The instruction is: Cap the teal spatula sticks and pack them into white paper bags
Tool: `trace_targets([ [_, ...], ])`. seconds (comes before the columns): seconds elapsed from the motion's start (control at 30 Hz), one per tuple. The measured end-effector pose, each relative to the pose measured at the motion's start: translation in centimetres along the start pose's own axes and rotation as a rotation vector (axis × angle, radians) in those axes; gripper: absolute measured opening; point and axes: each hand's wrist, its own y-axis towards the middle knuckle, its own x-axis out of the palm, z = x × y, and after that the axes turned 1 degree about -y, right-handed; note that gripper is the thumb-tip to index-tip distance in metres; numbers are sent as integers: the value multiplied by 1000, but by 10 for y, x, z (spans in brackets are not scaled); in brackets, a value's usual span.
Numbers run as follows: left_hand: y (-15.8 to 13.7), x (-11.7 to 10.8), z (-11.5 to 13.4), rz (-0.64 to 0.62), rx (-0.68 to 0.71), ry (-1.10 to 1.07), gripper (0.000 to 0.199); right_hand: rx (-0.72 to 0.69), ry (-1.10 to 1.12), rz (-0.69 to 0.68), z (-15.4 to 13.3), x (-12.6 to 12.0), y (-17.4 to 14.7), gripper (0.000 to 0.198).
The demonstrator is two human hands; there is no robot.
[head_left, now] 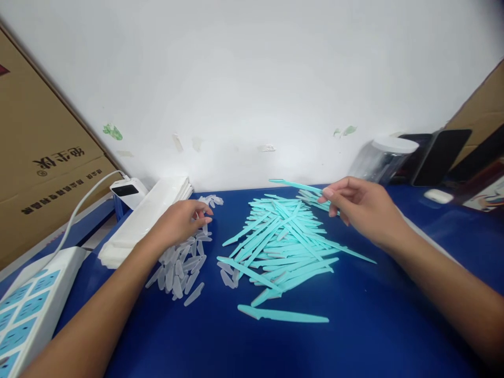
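Observation:
My right hand (360,207) pinches the handle end of a turquoise eyebrow razor (295,185), whose blade end points left above the table. Below it lies a heap of similar turquoise razors (283,236), with one apart razor (283,314) in front. My left hand (185,220) is closed in a pinch over a pile of translucent blade covers (179,268). A small translucent cover (205,229) shows just under its thumb and seems to be held there. Several more razors, partly hidden, lie beneath my right hand.
White folded packaging (145,220) and a white power bank (129,192) stand at the left, near a power strip (35,299). At the back right are a clear jar (380,160), a dark phone (441,156) and a white earbud case (438,196). Cardboard (47,147) flanks the blue table.

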Motion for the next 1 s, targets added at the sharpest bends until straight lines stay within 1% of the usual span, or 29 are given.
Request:
trace_targets([
  [0.07,-1,-6,-2,-131,6,-47,33,24,19,-2,-3,1,-1,51],
  [0.1,-1,-8,-3,-167,1,-53,37,29,30,-2,-4,1,-2,52],
  [0.17,-2,-10,-2,-201,-15,-59,41,35,58,-5,-5,2,-2,54],
  [0.23,-2,-9,1,-215,-21,-92,38,42,85,-6,-5,2,-2,55],
  [0.3,-1,-5,4,-206,2,-119,31,52,102,-4,-5,3,-1,54],
  [0.43,0,2,10,-131,49,-175,24,65,116,-22,-4,3,-1,54],
  [0.57,-1,9,19,-68,82,-261,32,38,120,-68,-6,4,-3,53],
  [0.7,-5,15,34,-82,104,-434,40,9,97,-118,-8,4,-5,53],
  [0.77,-5,18,38,-69,148,-410,38,5,91,-126,-8,5,-5,54],
  [0.87,-6,22,38,-17,216,-275,29,7,78,-125,-7,6,-5,55],
  [1.0,-6,31,35,-44,256,-219,26,12,65,-142,-6,7,-5,56],
])
